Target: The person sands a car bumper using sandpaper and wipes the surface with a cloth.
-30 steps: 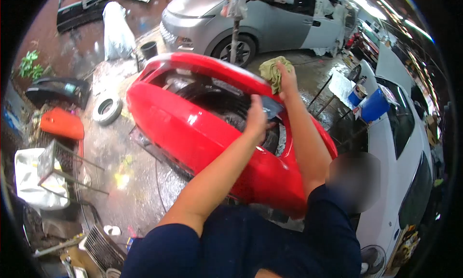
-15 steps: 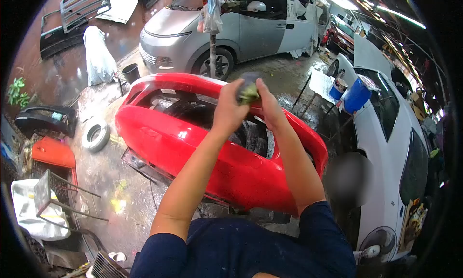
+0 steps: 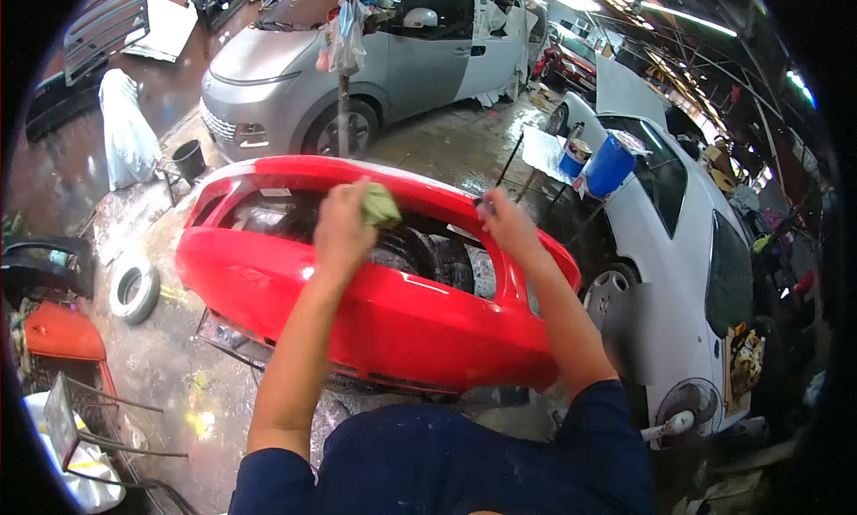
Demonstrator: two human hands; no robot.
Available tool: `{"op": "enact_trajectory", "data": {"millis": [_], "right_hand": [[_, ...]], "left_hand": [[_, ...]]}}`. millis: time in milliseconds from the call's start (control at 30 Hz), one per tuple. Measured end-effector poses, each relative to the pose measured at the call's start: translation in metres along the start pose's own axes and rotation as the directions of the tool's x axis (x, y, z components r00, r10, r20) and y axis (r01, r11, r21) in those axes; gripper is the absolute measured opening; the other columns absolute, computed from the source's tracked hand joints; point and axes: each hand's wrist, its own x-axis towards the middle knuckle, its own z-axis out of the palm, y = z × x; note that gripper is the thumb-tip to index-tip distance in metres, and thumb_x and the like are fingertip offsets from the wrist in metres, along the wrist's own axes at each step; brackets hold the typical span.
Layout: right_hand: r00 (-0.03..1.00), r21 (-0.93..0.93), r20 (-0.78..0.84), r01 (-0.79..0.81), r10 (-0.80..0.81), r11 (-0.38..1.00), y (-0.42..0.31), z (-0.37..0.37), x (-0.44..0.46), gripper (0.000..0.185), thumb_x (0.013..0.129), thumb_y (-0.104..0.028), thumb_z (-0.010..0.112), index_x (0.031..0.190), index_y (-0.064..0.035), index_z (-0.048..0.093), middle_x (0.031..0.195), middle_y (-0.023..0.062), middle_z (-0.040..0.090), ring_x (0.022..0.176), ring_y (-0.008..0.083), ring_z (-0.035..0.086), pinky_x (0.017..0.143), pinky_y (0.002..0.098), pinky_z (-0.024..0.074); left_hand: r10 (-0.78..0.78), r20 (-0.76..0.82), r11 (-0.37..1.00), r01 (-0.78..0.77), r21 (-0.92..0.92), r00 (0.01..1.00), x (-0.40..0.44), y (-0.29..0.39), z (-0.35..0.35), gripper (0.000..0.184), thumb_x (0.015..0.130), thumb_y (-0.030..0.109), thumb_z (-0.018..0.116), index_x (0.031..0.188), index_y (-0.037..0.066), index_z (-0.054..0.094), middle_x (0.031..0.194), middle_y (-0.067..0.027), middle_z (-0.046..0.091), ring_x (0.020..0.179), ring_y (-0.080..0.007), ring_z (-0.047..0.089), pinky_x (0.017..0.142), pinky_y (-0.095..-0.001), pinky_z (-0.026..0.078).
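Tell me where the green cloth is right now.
In the head view, just left of centre, the cloth is in the person's left hand, over the red bumper.

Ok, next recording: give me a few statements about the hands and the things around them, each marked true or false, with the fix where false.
1. The left hand holds the green cloth. True.
2. The right hand holds the cloth too. False: it holds a small dark thing, apart from the cloth.
3. The tyre lies on top of the bumper. False: it is on the floor, left of the bumper in the picture.
4. The drum is blue. True.
5. The fan shows at the picture's top left. False: it is at the lower right.
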Motion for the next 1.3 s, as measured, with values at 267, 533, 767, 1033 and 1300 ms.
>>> {"op": "enact_trajectory", "data": {"millis": [267, 533, 767, 1033, 1300], "right_hand": [[0.919, -0.515, 0.043, 0.357, -0.392, 0.780, -0.019, 0.050, 0.012, 0.019, 0.078, -0.005, 0.069, 0.093, -0.0108, 0.059, 0.097, 0.0114, 0.063, 0.084, 0.0322, 0.067, 0.086, 0.0474, 0.0507], [0.902, -0.614, -0.019, 0.329, -0.431, 0.717, 0.007, 0.068, 0.015, 0.081, 0.066, -0.012, 0.087, 0.138, -0.0059, 0.049, 0.165, 0.0241, 0.026, 0.150, 0.0415, 0.031, 0.119, 0.0555, 0.0292], [0.875, -0.739, 0.068, 0.367, -0.480, 0.565, 0.028, 0.065, 0.011, 0.122, 0.063, -0.023, 0.091, 0.161, -0.0029, 0.021, 0.167, 0.0257, 0.020, 0.155, 0.0387, 0.024, 0.122, 0.0616, 0.0237], [0.927, -0.711, 0.050, 0.294, -0.372, 0.639, 0.044, 0.070, -0.008, 0.120, 0.065, -0.027, 0.092, 0.160, -0.0046, 0.024, 0.167, 0.0257, 0.020, 0.153, 0.0392, 0.029, 0.122, 0.0623, 0.0220], [0.858, -0.635, 0.022, 0.408, -0.513, 0.656, -0.044, 0.110, 0.053, 0.121, 0.064, -0.028, 0.094, 0.160, -0.0068, 0.025, 0.168, 0.0242, 0.019, 0.152, 0.0383, 0.031, 0.121, 0.0627, 0.0243]], "left_hand": [[-0.202, 0.109, 0.978, 0.194, 0.084, 0.973, -0.022, -0.074, -0.015, 0.055, 0.076, 0.004, 0.067, 0.131, 0.014, 0.062, 0.120, -0.0094, 0.060, 0.116, -0.0339, 0.059, 0.096, -0.0464, 0.052], [-0.192, 0.070, 0.979, 0.187, 0.079, 0.979, -0.022, -0.077, -0.012, 0.041, 0.081, 0.009, 0.067, 0.122, 0.011, 0.066, 0.114, -0.0135, 0.061, 0.108, -0.0363, 0.061, 0.089, -0.0492, 0.055], [-0.221, 0.162, 0.966, 0.194, 0.169, 0.962, -0.020, -0.082, -0.005, 0.039, 0.082, 0.012, 0.068, 0.121, 0.011, 0.067, 0.116, -0.0142, 0.061, 0.109, -0.0360, 0.062, 0.089, -0.0495, 0.056], [-0.301, 0.221, 0.950, 0.273, 0.149, 0.927, -0.017, -0.077, -0.018, 0.044, 0.082, 0.012, 0.066, 0.126, 0.015, 0.067, 0.120, -0.0108, 0.063, 0.118, -0.0327, 0.061, 0.097, -0.0469, 0.053], [-0.323, 0.244, 0.942, 0.284, 0.179, 0.914, -0.015, -0.074, -0.015, 0.043, 0.082, 0.013, 0.067, 0.124, 0.015, 0.068, 0.123, -0.0113, 0.063, 0.118, -0.0328, 0.061, 0.098, -0.0474, 0.053]]}}
